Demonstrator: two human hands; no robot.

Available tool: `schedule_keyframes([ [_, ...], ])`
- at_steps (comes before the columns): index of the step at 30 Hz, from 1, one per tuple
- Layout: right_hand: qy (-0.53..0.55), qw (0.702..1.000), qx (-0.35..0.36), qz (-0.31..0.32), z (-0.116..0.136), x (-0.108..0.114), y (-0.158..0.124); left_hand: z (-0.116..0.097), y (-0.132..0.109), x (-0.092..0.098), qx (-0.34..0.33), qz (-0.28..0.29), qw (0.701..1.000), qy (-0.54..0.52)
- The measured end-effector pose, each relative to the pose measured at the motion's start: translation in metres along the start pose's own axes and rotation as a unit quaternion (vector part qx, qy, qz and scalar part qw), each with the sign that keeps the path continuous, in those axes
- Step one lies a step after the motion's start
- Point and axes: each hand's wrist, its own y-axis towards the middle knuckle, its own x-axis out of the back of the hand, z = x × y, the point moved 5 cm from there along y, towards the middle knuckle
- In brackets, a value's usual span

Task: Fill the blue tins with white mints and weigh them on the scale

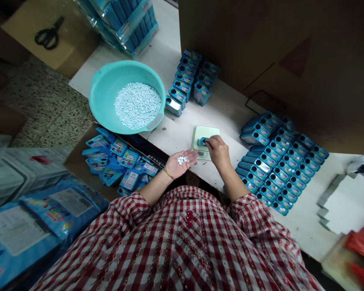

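My left hand (180,163) is palm up with its fingers stretched out, and several small white pellets (182,160) lie on the palm. My right hand (219,150) is over a pale green scale (206,131), its fingertips pinched at the right end of a small blue container (202,141) on the scale. Whether the fingers hold the container or a pellet is hidden. A turquoise basin (101,111) of white pellets stands on the table, up and left of my hands.
Rows of blue containers (280,165) cover the table at right; more (182,81) stand behind the scale. A carton (79,155) of blue packs is at lower left. A large cardboard box (261,48) borders the table's back. Black scissors (48,37) lie on cardboard at upper left.
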Motion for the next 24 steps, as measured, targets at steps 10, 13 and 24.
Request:
schedule_keyframes([
  [10,0.122,0.982,-0.059,-0.134,-0.011,0.024,0.002,0.000,0.001,0.012,-0.003,-0.002,1.000,-0.015],
  [13,0.138,0.979,-0.063,-0.136,0.004,0.025,-0.006,0.001,0.002,0.013,0.002,-0.004,1.000,-0.020],
  [24,0.074,0.990,-0.072,-0.101,-0.013,0.026,-0.051,0.001,-0.007,0.041,0.004,-0.064,0.998,-0.019],
])
